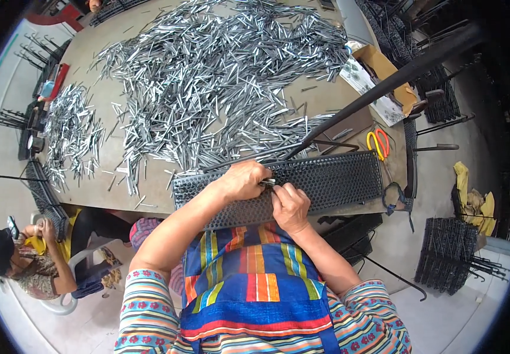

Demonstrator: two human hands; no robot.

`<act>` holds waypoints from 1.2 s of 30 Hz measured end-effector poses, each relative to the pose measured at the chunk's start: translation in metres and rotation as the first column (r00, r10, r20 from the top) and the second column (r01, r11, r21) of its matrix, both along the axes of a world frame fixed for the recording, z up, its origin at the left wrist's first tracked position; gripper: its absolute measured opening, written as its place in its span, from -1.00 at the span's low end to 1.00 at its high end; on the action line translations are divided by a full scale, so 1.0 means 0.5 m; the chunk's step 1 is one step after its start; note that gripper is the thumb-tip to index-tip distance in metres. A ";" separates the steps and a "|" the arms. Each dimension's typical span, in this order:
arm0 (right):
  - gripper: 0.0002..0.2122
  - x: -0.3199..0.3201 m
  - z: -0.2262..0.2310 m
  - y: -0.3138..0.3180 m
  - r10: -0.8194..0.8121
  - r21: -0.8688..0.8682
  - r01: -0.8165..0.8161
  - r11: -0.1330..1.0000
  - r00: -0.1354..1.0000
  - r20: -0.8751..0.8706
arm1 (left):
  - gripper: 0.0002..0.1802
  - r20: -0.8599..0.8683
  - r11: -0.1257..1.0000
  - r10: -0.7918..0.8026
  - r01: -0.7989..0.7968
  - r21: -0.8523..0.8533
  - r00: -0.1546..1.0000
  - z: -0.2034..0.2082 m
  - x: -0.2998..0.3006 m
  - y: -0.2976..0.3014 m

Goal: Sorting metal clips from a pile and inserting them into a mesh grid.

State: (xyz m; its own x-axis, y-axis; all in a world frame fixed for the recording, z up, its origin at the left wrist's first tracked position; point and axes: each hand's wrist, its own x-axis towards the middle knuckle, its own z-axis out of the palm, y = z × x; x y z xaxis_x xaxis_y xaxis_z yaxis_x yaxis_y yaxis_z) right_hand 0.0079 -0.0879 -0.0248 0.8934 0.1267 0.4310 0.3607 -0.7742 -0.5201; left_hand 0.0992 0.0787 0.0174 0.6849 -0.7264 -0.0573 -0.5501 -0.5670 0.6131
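A long black perforated rack (pixel 340 180) lies along the near edge of the table, across my front. Over its middle, my left hand (pixel 245 180) is closed around a few small, thin metal strips (pixel 268 182), whose ends stick out by the thumb. My right hand (pixel 291 206) is just to the right and nearer, its fingers pinched together at the rack's holes. Whatever those fingertips hold is too small to make out. Beyond the rack spreads a big loose heap of similar thin grey metal strips (pixel 202 88).
Scissors (pixel 378 144) with yellow and red handles lie past the rack's right end. A dark bar (pixel 379 91) slants up to the right, before an open cardboard box (pixel 405 97). More racks (pixel 447 253) stand at right. At left a person (pixel 36 259) sits working.
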 end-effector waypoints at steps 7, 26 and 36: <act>-0.92 -0.001 0.000 0.003 0.001 0.017 -0.001 1.000 1.000 -0.015 | -0.89 0.022 0.986 -0.147 0.145 0.083 0.989 0.008 0.007 0.001; -0.91 -0.001 -0.008 0.004 -0.038 -0.006 0.038 0.999 0.999 0.004 | -0.92 0.114 0.949 -0.221 0.187 0.253 0.969 0.011 0.004 -0.029; -0.91 -0.003 -0.008 0.006 -0.054 -0.059 0.053 0.997 0.998 -0.019 | -0.92 0.239 0.902 -0.390 0.317 0.292 0.889 0.008 0.002 -0.014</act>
